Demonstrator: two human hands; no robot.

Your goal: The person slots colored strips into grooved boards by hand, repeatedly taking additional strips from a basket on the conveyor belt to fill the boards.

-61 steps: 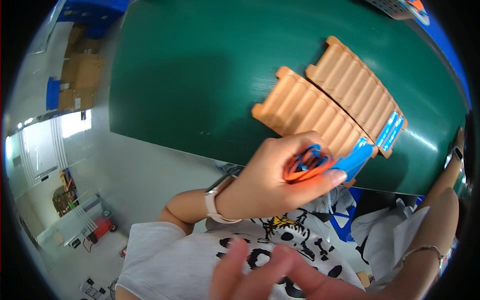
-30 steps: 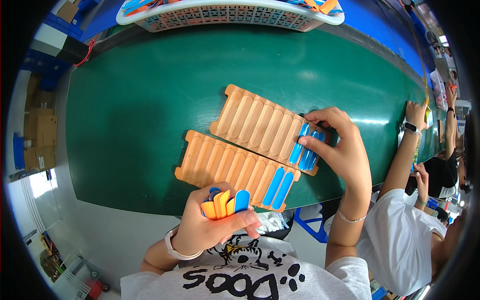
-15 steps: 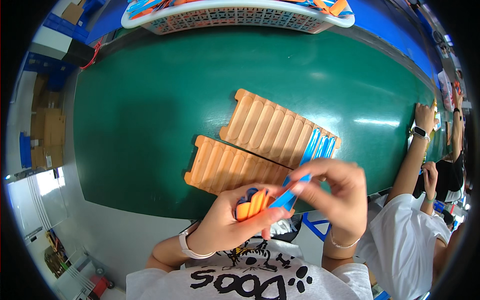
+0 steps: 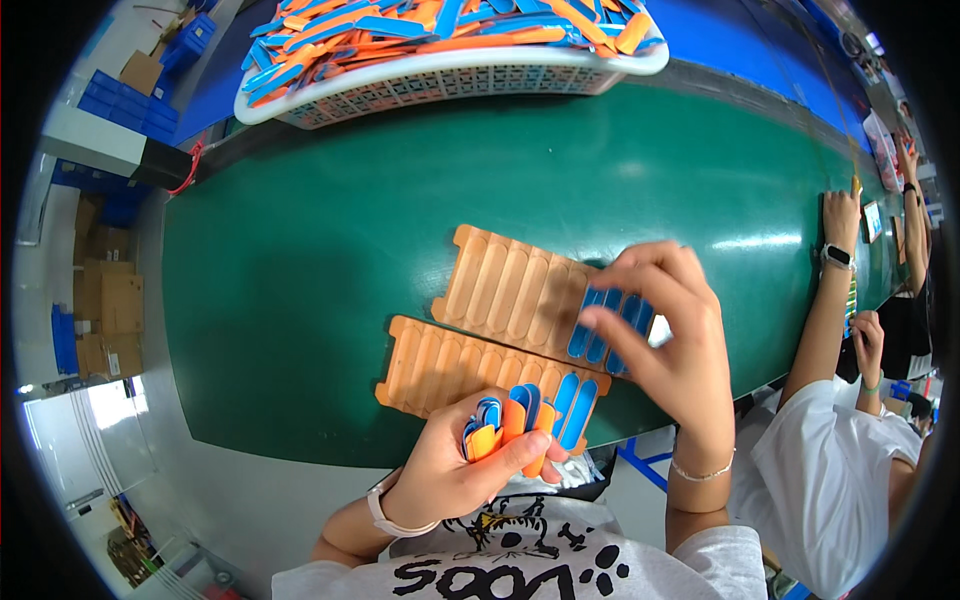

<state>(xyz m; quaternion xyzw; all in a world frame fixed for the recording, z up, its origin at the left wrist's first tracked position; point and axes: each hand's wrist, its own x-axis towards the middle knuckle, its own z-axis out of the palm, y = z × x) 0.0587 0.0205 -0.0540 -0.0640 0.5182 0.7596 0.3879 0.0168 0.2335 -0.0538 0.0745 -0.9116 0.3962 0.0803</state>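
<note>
My left hand (image 4: 450, 460) is closed around a bundle of flat, round-ended orange and blue strips (image 4: 517, 418), which fan out between thumb and fingers. Thumb and fingers apart, my right hand (image 4: 685, 345) hovers over the right end of the farther wooden grooved tray (image 4: 500, 285), with nothing visible between them. Several blue strips (image 4: 597, 335) lie in the grooves there, partly covered by this hand. The nearer wooden grooved tray (image 4: 440, 365) sits just in front of my left hand. Blue strips (image 4: 575, 410) fill grooves at its right end; its other visible grooves are bare wood.
A white plastic basket (image 4: 450, 80) heaped with orange and blue strips stands at the far side of the green table (image 4: 300, 240). On the right, a co-worker's arm (image 4: 825, 310) with a wristband reaches over the table. Cardboard boxes (image 4: 110, 305) are stacked at left.
My right hand has moved away from the bundle, where it pinched a blue strip, to the farther tray, and its fingers have parted. The view has shifted, showing more of the basket.
</note>
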